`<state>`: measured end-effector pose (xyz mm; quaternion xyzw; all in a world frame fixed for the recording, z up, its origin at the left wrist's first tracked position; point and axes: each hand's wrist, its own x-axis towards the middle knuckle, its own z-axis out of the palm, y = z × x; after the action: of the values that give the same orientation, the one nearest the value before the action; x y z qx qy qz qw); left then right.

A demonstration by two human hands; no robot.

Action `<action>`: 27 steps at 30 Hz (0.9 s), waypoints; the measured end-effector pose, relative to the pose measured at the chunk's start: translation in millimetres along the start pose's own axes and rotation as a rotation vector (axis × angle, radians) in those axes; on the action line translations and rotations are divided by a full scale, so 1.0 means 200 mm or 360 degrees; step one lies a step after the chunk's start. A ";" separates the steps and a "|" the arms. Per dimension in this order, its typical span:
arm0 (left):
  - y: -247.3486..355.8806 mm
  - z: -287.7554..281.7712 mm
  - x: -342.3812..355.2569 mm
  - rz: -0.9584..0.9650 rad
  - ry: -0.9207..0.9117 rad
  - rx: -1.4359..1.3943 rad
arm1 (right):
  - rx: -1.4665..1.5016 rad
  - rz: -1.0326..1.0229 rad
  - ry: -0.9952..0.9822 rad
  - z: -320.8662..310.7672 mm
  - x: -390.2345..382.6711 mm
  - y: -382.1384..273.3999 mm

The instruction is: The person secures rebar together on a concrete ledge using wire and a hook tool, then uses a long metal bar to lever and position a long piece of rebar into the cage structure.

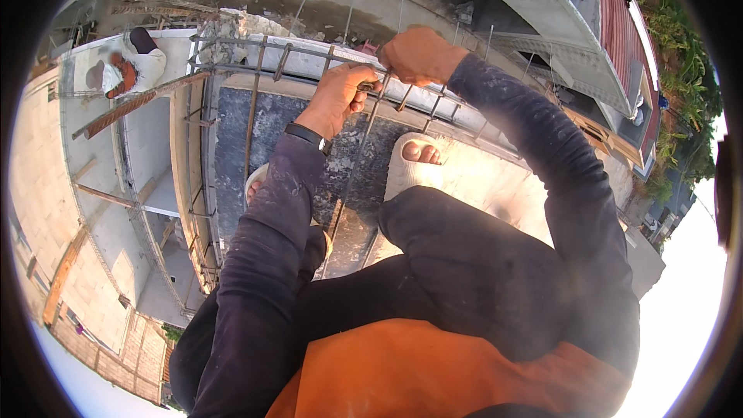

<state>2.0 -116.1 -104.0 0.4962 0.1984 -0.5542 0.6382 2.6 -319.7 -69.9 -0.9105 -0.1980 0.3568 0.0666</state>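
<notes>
The left hand (338,97), a dark wristwatch (307,135) on its wrist, is clenched around a small tying tool (366,86) at a joint of the rebar cage (255,58) that runs from ten o'clock toward two o'clock across the top of a concrete wall (232,147). Just beside it, toward one o'clock, the right hand (414,54) is closed over the top bar, its fingers curled on the steel. A thin vertical bar (352,178) drops from the joint toward six o'clock between the person's feet in white sandals (410,159). Doing this well seems to call for the right hand to keep the bars tight together while the left works the tool close against the crossing. Another person (128,70) crouches well apart at ten o'clock, on a lower slab (101,131)
</notes>
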 end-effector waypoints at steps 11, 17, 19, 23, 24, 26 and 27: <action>0.31 0.12 0.04 0.0765 0.0251 0.1252 | 0.0785 0.0877 0.0664 0.28 -0.17 -0.22; 0.26 0.04 0.14 0.1202 -0.0423 0.2544 | 0.1822 0.1463 0.1082 0.42 -0.16 -0.35; 0.16 0.10 0.17 0.0975 -0.0499 0.2282 | 0.1841 0.1245 0.0970 0.45 -0.30 -0.33; 0.10 0.07 0.16 0.1101 -0.0367 0.2179 | 0.2558 0.0985 0.0798 0.53 -0.89 -0.24; 0.10 0.08 0.12 0.1199 -0.0321 0.2233 | 0.2662 0.1231 0.1122 0.65 -1.06 -0.23; 0.07 0.14 0.09 0.1431 -0.0200 0.2307 | 0.2574 0.1990 0.1508 1.03 -1.42 -0.28; 0.03 0.17 0.09 0.1502 -0.0176 0.2292 | 0.2446 0.2372 0.1498 1.20 -1.61 -0.36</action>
<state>2.5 -155.1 -101.6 0.7828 -0.4596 -0.2451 0.3404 -396.2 -390.1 -27.4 -0.5638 0.6973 -0.0389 0.4409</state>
